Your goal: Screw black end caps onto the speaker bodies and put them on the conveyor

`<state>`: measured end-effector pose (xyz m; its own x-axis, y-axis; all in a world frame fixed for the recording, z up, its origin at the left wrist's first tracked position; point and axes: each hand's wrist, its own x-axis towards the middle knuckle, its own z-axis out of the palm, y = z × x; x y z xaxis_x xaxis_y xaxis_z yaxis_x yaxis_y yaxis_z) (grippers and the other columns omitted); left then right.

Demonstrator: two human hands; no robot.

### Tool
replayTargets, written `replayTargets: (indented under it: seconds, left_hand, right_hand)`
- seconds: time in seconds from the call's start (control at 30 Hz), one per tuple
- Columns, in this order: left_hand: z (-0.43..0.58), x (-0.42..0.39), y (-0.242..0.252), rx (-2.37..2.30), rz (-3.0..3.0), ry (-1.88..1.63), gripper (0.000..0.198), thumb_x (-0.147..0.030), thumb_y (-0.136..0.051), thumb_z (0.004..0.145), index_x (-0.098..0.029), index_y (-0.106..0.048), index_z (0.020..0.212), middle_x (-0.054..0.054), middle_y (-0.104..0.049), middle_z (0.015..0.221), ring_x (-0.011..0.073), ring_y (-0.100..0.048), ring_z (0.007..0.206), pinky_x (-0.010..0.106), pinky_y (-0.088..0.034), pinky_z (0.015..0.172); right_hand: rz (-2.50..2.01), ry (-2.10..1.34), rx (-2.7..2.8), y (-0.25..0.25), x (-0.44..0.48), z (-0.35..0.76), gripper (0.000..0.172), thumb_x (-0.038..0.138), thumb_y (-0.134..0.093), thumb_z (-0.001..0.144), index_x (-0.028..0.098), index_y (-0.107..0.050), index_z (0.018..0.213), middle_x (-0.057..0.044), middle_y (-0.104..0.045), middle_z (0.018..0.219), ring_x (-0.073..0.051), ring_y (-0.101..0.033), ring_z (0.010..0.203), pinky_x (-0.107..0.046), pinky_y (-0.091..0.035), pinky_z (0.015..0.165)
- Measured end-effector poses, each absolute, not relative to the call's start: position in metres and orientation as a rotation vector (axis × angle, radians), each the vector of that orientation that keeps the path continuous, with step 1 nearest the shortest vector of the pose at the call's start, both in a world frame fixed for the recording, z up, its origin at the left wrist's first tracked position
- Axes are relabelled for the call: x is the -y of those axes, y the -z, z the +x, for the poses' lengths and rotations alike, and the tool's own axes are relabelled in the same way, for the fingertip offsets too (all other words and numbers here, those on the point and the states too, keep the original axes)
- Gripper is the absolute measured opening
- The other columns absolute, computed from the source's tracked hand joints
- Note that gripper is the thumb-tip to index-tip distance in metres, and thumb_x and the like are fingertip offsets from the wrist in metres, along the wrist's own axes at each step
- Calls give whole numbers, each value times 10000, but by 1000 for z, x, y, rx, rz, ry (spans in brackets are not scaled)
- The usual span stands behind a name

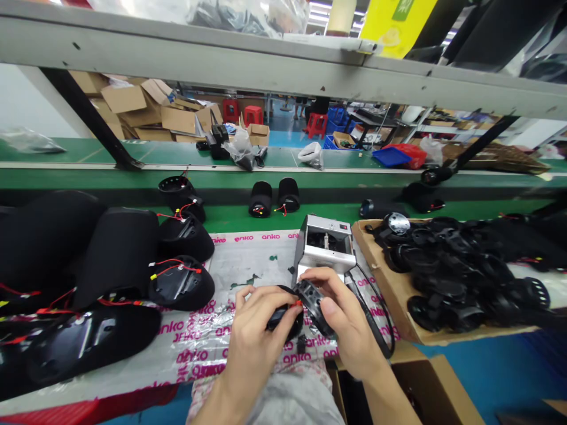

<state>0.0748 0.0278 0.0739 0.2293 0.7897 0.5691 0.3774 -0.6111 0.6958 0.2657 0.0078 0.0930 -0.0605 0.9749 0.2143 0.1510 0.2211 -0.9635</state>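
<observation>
Over the front of the workbench my right hand point(343, 316) grips a round black plastic end cap point(315, 307) by its rim, tilted on edge. My left hand point(261, 324) is close beside it, thumb and fingers pinched on a small red wire connector point(297, 303). Beneath the left fingers is a black speaker body point(287, 324), mostly hidden by that hand. The cap and the speaker body are very near each other; I cannot tell if they touch. Just behind stands a silver metal box machine point(325, 245) with a black cable.
Several black fabric cylinders point(117, 254) with red and yellow leads crowd the left. A cardboard tray point(401, 313) of black plastic caps lies on the right. Two black cylinders point(260, 199) stand farther back. A shelf beam point(266, 65) crosses overhead, and an open carton point(438, 389) sits below.
</observation>
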Motion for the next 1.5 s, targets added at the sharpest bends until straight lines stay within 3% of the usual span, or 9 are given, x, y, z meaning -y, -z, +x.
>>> replayTargets:
  seconds: [0.37, 0.7, 0.93, 1.17, 1.37, 1.5]
  left_hand:
    - [73, -26, -85, -1064, 2236, -1304, 215, -44, -683, 1060, -246, -688, 1132, -21, -848, 1052, 205, -792, 982, 405, -367, 1024]
    - [77, -34, -100, -1055, 2231, -1158, 170, -81, -690, 1036, -205, -686, 919, -24, -786, 888, 203, -744, 832, 401, -360, 945]
    - [76, -33, -87, -1021, 2136, -1307, 156, -99, -761, 1037, -225, -668, 1029, -48, -814, 947, 169, -773, 846, 373, -384, 992]
    - [69, -31, -80, -966, 2078, -1320, 154, -112, -736, 1059, -260, -702, 1034, -35, -833, 1039, 194, -794, 984, 389, -401, 1019]
    - [65, -33, -77, -1046, 2112, -1333, 182, -83, -751, 1007, -260, -717, 1021, 19, -788, 1130, 236, -746, 1052, 452, -431, 1047]
    - [58, -34, -76, -1034, 2126, -1244, 196, -75, -723, 979, -263, -752, 1024, 83, -737, 1370, 310, -691, 1250, 519, -476, 1099]
  right_hand:
    - [-1146, -879, 1435, -91, 4, 262, 326, 513, -522, 1143, 403, -638, 1426, 23, -671, 1379, -161, -651, 1297, -212, -491, 1109]
    - [-1106, -829, 1450, -87, 1, 264, 361, 555, -519, 1124, 379, -665, 1403, -12, -670, 1346, -199, -647, 1288, -240, -552, 1044]
    - [-1162, -873, 1496, -88, -2, 270, 343, 513, -511, 1146, 396, -653, 1435, 16, -705, 1354, -159, -680, 1243, -199, -524, 1069]
    - [-1201, -893, 1638, -99, -1, 271, 459, 668, -530, 1100, 389, -671, 1435, -5, -691, 1423, -216, -651, 1358, -258, -487, 1149]
    - [-1297, -866, 1877, -106, 9, 280, 629, 603, -623, 1062, 403, -493, 1644, -60, -490, 1686, -320, -490, 1583, -455, -399, 1332]
    - [-1364, -862, 1858, -111, 6, 274, 640, 646, -693, 1015, 383, -549, 1580, -90, -617, 1559, -330, -640, 1426, -470, -553, 1205]
